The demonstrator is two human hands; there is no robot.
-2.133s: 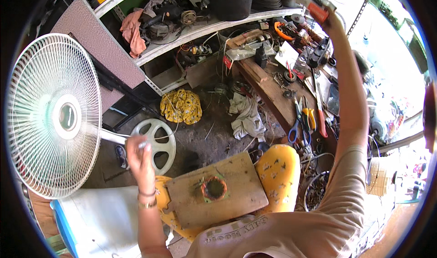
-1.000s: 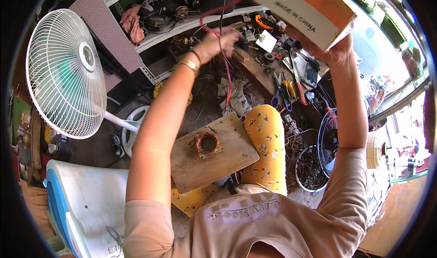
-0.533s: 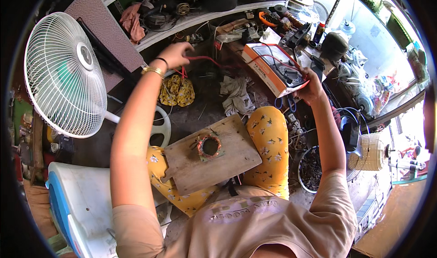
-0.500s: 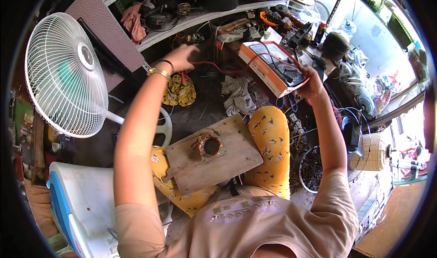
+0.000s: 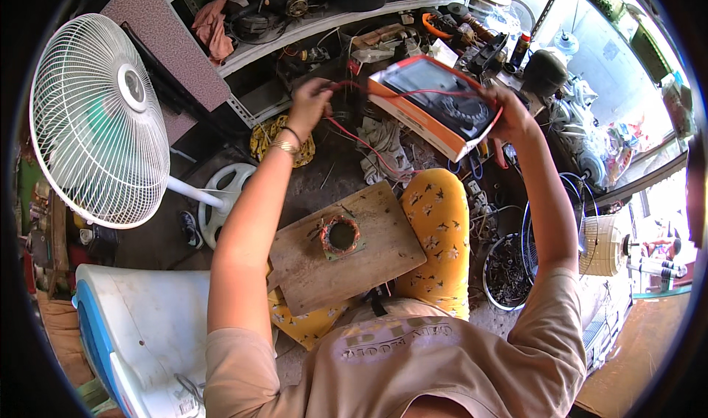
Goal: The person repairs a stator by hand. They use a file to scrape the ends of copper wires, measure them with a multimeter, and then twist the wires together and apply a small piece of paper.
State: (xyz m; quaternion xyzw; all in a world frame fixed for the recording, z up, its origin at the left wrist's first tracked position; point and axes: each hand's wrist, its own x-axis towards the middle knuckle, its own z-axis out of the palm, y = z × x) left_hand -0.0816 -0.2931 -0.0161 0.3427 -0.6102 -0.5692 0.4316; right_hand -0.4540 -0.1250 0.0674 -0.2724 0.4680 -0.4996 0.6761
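The right hand (image 5: 509, 114) gripped the orange-and-white rectangular cardboard box (image 5: 414, 123) at upper centre, long axis sloping down rightward, while the left hand (image 5: 308, 107), beyond its left end, pinched the thin red cable (image 5: 346, 85).

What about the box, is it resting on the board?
No, the right hand holds the box up, apart from the board, where a coil ring lies instead.
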